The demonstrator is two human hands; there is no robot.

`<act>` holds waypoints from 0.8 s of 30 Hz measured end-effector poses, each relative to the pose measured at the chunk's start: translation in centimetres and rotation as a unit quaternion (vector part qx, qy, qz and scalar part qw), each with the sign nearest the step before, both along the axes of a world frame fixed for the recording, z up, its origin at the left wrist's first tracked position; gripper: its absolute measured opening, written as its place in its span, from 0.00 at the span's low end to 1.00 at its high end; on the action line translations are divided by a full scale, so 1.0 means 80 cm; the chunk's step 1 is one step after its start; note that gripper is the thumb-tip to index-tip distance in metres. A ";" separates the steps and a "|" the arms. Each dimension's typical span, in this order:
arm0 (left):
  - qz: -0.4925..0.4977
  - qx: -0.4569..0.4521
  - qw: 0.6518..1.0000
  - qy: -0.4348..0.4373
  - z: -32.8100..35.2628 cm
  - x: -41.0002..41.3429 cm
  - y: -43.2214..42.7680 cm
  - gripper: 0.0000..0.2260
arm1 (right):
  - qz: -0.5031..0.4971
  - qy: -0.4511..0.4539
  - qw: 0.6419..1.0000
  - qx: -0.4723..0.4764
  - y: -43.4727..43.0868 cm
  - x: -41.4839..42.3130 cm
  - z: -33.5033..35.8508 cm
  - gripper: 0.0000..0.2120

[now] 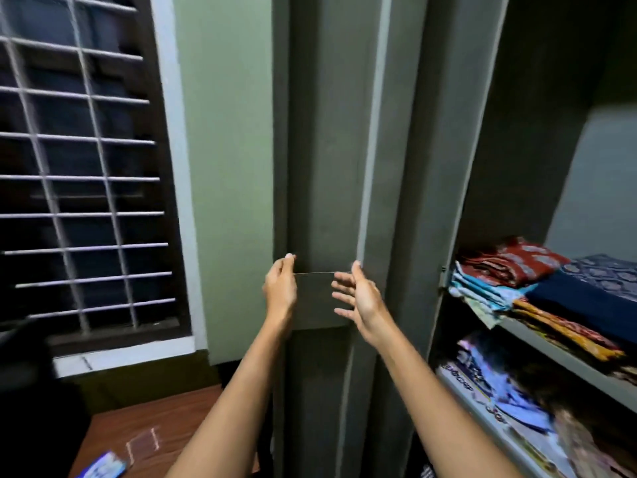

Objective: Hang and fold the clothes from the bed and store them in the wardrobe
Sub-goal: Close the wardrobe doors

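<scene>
Hands are reaching to the grey wardrobe door [327, 201], left hand [280, 288] pinching its edge, right hand [362, 298] spreading wide and empty, while blurred folded clothes [537, 281] are lying on shelves right of it

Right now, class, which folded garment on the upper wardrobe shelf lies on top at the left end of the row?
The red patterned garment: it tops the leftmost pile, above light blue folded cloths, while the navy ones lie further right.
</scene>
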State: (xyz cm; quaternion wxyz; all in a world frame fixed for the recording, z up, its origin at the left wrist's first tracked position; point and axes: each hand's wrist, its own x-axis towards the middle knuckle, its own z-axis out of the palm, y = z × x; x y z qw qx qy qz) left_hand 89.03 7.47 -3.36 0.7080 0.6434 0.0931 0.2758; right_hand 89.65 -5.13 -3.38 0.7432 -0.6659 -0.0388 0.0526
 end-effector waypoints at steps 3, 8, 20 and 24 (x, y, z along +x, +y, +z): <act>0.042 0.033 0.999 0.008 -0.002 0.002 0.035 0.11 | 0.024 -0.021 0.999 -0.039 0.036 0.004 -0.003 0.25; 0.030 0.036 0.999 0.026 -0.006 0.027 0.070 0.14 | -0.010 -0.147 0.959 -0.241 0.078 0.043 -0.007 0.16; -0.038 0.050 0.997 0.051 -0.033 0.092 0.079 0.18 | -0.031 -0.262 0.778 -0.571 0.108 0.113 -0.067 0.26; -0.037 0.048 0.997 0.037 -0.038 0.085 0.068 0.18 | -0.064 -0.294 0.778 -0.551 0.102 0.100 -0.079 0.25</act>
